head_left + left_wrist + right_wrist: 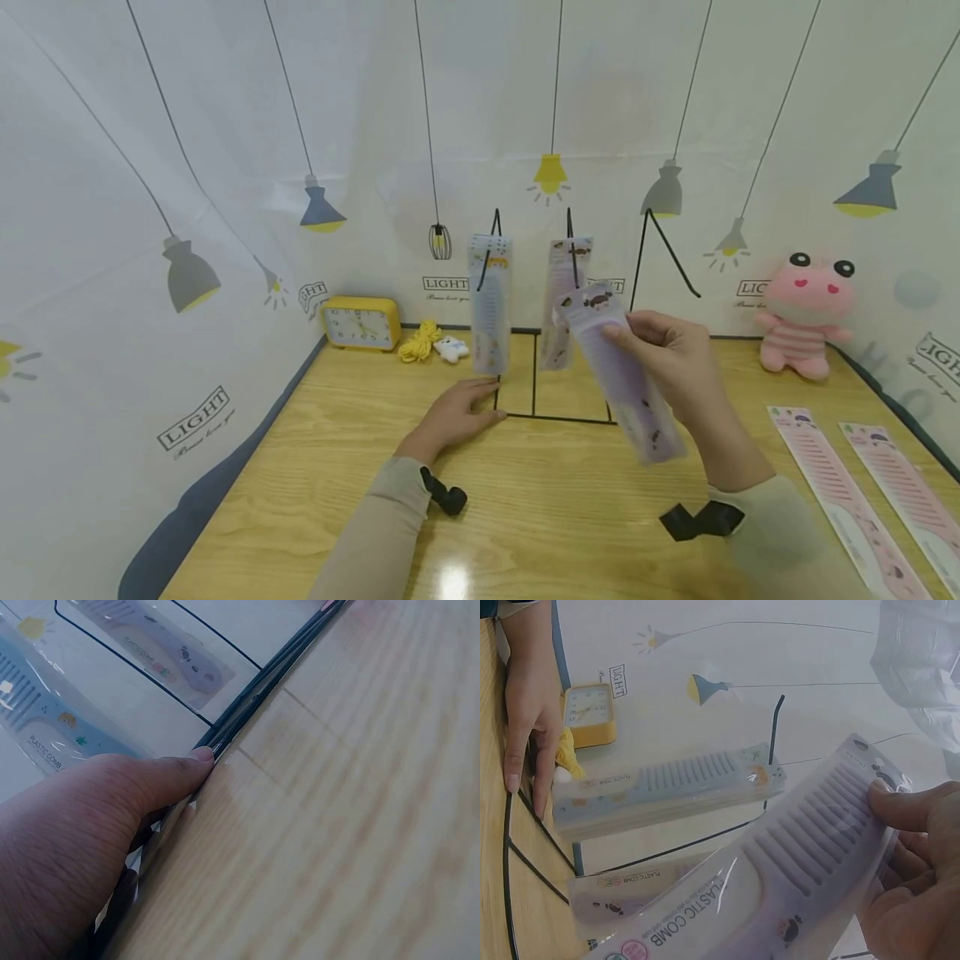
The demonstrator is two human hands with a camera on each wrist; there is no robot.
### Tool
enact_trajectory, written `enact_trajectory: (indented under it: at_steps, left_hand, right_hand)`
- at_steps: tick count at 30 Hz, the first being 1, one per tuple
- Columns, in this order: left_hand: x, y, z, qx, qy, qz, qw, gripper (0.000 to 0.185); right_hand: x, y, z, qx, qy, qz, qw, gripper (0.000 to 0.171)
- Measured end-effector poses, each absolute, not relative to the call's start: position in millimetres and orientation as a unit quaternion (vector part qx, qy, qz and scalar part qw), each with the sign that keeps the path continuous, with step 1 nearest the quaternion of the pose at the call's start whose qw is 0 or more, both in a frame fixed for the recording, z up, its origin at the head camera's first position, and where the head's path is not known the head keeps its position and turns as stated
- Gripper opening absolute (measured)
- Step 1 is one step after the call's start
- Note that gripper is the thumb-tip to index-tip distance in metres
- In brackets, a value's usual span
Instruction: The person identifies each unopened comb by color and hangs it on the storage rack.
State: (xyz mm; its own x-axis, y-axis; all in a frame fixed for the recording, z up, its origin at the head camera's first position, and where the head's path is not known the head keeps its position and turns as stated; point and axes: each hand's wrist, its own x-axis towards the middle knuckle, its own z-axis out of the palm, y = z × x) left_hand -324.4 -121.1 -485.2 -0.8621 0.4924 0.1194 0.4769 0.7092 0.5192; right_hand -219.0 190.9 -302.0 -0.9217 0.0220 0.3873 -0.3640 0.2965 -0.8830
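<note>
My right hand (pixel 675 354) pinches a purple plastic comb (pixel 615 358) in a clear packet near its top end, the packet slanting down in front of the rack. My left hand (pixel 457 414) rests at the front left corner of the black wire rack (pixel 555 418), its thumb (pixel 176 778) touching the base bar and its other fingers mostly hidden in the left wrist view. Packaged blue combs (pixel 491 321) hang on the rack's left hook. Behind the held packet, another purple comb packet (pixel 556 337) hangs from the middle hook. The right hook (pixel 675 254) carries nothing.
A yellow clock (pixel 362 323), yellow yarn (pixel 420 343) and a small white figure (pixel 452 349) stand at the back left. A pink plush toy (pixel 806 321) sits at the back right. Two pink comb packets (pixel 840 492) (pixel 903 492) lie on the table's right.
</note>
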Motion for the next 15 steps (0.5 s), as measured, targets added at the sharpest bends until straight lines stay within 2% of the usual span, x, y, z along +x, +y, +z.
enact_trajectory:
  at_steps: [15]
  left_hand:
    - [-325, -122, -486, 0.259, 0.926, 0.273, 0.018, 0.068]
  right_hand:
    - [-244, 177, -317, 0.102, -0.78, 0.582, 0.206, 0.04]
